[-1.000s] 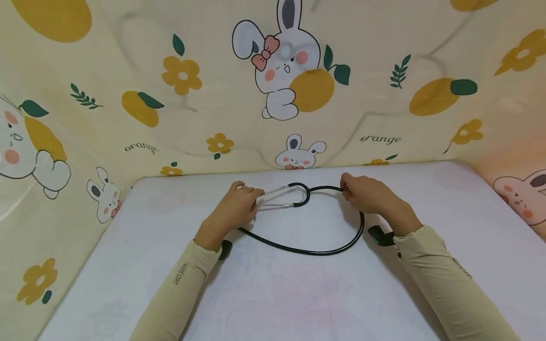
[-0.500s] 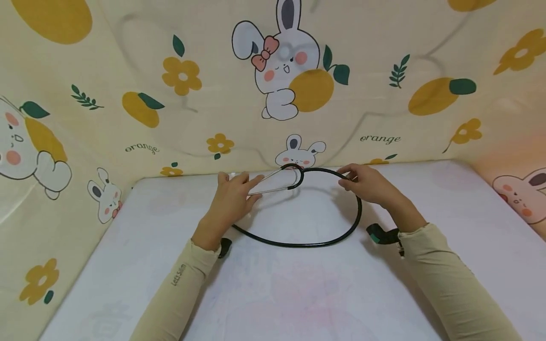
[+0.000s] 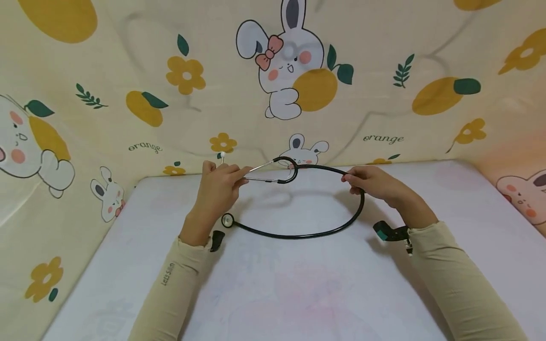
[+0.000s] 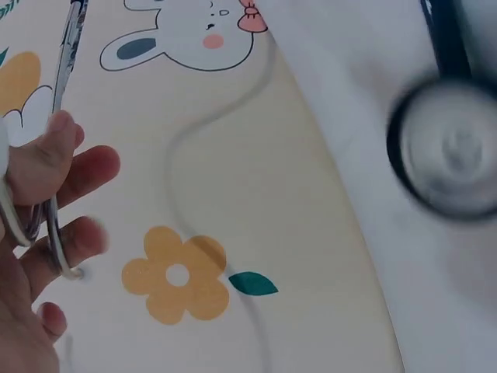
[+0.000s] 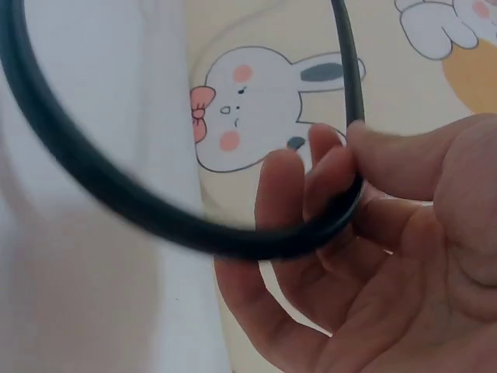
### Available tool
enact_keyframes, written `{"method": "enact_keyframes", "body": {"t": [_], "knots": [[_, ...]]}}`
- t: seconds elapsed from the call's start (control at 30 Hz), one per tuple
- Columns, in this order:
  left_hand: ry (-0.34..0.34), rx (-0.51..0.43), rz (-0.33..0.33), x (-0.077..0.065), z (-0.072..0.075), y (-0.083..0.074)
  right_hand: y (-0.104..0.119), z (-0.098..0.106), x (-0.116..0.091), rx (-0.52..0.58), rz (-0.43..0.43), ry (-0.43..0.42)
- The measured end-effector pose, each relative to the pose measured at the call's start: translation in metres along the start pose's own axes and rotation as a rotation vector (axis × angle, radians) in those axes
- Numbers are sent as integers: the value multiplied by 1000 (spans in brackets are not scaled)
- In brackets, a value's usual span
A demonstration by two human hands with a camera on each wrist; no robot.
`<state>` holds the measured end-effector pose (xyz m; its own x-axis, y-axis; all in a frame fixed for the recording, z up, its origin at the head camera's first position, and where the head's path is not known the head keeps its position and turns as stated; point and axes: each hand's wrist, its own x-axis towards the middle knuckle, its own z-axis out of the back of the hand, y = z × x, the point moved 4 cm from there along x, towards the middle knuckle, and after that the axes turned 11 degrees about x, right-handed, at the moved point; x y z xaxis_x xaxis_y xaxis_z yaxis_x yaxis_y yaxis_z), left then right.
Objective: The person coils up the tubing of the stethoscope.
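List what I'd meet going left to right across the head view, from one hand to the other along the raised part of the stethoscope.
Left hand → metal ear tubes → black fork → upper stretch of black tubing → right hand.

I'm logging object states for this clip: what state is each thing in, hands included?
Left hand: holding the metal ear tubes.
Right hand: pinching the black tubing.
Metal ear tubes: raised off the table.
Black tubing: bent in a wide curve.
Chest piece: uncovered; cannot tell whether lifted or resting.
White ear tip: pointing up above the left hand.
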<state>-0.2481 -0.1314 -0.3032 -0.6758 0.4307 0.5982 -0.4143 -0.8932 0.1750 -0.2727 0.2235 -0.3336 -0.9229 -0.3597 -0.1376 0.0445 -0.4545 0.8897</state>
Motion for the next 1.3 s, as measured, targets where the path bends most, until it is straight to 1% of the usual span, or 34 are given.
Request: {"method": "enact_keyframes", "body": {"t": [0.07, 0.17, 0.27, 0.4, 0.5, 0.57, 0.7, 0.83, 0.93, 1.1, 1.17, 1.23, 1.3], "knots": [[-7, -28, 10, 0, 1, 2, -2, 3, -2, 4, 2, -4], [-10, -111, 35, 0, 2, 4, -4, 9, -4, 0, 1, -20], [17, -174, 42, 0, 2, 2, -7, 16, -5, 37, -23, -39], [60, -186, 26, 1, 1, -4, -10, 25, -6, 76, -51, -94], [60, -183, 14, 1, 1, -7, -6, 31, -7, 40, -42, -170], [43, -184, 10, 1, 2, -8, -2, 33, -6, 4, -18, -231], [-14, -179, -3, 1, 3, -10, 10, 38, -7, -57, 77, -360], [-74, -172, -36, 3, 3, -16, 21, 43, -13, -159, 162, -495], [-96, -159, -61, 4, 3, -21, 28, 45, -16, -185, 224, -561], [-92, -150, -107, 4, 5, -24, 44, 41, -26, -160, 348, -608], [-87, -150, -131, 4, 7, -24, 52, 38, -30, -150, 418, -611], [-77, -147, -172, 4, 8, -26, 60, 34, -36, -150, 500, -593], [-61, -132, -226, 3, 9, -30, 69, 28, -42, -179, 577, -558]]}}
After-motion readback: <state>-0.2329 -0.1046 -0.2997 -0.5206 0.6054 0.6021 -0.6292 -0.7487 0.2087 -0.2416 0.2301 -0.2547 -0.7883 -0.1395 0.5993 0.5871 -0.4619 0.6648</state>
